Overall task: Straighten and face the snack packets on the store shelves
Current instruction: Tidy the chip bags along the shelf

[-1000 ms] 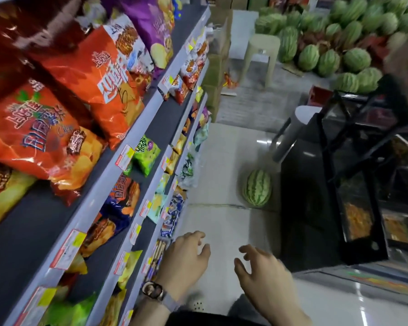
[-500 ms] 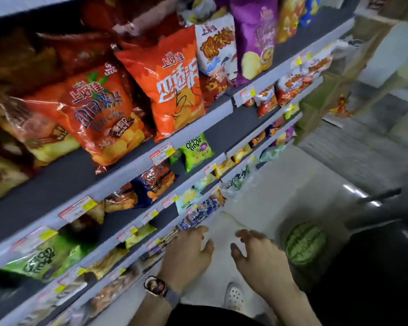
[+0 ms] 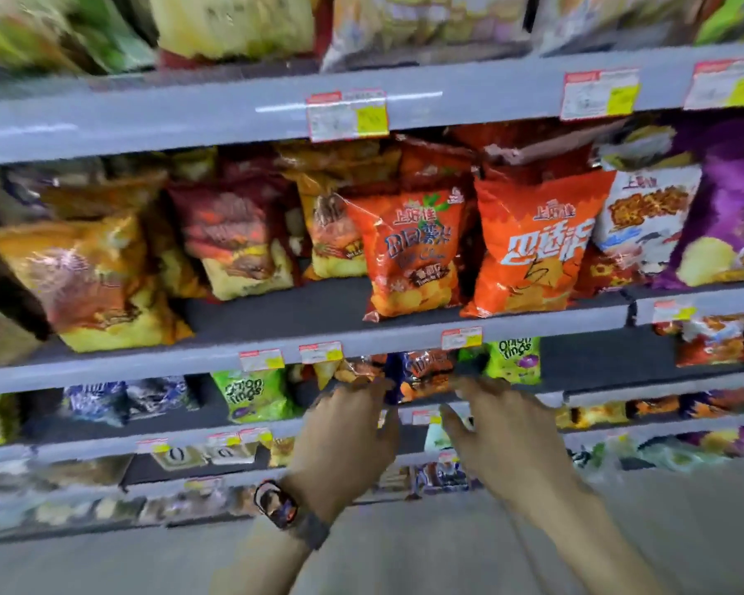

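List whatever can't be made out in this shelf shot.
Head view only:
- Top-shelf packets: cut off by the upper edge, smeared by motion blur.
- Price tags: print too small and blurred.
- Blue-orange packet: lower edge hidden behind left hand and right hand; contact unclear.
- Bottom-shelf packets: blurred beyond recognition.

I have both bare forearms reaching forward and up from the lower edge of the head view, side by side. My left grip (image 3: 344, 431) shows its back, fingers (image 3: 357, 397) loosely extended and a little spread, thumb turned inward. My right grip (image 3: 505, 440) mirrors it just beside, thumb pointing toward the left, the two apart. Neither holds anything. The fingertips are blurred.
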Demonstrator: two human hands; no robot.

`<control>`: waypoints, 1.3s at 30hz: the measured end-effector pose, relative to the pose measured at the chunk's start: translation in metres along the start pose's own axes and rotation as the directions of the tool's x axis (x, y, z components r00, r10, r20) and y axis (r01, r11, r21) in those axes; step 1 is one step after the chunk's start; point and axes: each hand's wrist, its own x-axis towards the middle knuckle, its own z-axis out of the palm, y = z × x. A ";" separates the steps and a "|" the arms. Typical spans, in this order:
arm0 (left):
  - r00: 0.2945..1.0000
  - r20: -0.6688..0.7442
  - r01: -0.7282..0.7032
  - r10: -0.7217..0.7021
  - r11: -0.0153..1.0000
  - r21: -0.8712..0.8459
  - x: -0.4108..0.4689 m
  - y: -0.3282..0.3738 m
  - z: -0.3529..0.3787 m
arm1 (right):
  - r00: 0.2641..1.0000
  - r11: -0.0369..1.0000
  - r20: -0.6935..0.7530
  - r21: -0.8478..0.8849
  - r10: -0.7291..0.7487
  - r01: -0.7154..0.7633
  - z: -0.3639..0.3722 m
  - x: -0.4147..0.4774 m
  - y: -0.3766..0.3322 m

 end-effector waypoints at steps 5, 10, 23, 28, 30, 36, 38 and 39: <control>0.952 -0.304 -0.020 0.040 0.997 0.070 0.008 -0.017 -0.104 | 0.937 0.967 -0.253 0.020 -0.240 0.253 -0.082 0.051 -0.064; 0.829 -0.546 -0.044 0.116 0.989 0.143 0.005 -0.026 -0.198 | 0.769 0.919 -0.539 -0.023 -0.342 0.393 -0.168 0.084 -0.126; 0.395 -0.893 -0.038 0.216 0.975 0.219 -0.011 -0.065 -0.427 | 0.320 0.802 -0.852 -0.175 -0.414 0.572 -0.342 0.153 -0.257; 0.281 -0.924 -0.032 0.258 0.965 0.259 -0.006 -0.074 -0.504 | 0.363 0.797 -0.808 -0.202 -0.464 0.569 -0.403 0.173 -0.310; 0.297 -0.929 0.054 0.219 0.968 0.245 0.002 -0.089 -0.537 | 0.475 0.819 -0.769 -0.108 -0.428 0.563 -0.423 0.188 -0.329; 0.306 -0.952 0.339 0.022 0.932 0.131 0.029 -0.164 -0.609 | 0.700 0.805 -0.623 0.182 -0.350 0.564 -0.447 0.248 -0.387; 0.284 -0.957 0.370 -0.057 0.927 0.055 0.034 -0.189 -0.623 | 0.753 0.794 -0.574 0.270 -0.322 0.544 -0.448 0.260 -0.402; 0.277 -0.956 0.376 -0.098 0.926 0.014 0.036 -0.200 -0.628 | 0.780 0.787 -0.545 0.316 -0.307 0.530 -0.448 0.264 -0.409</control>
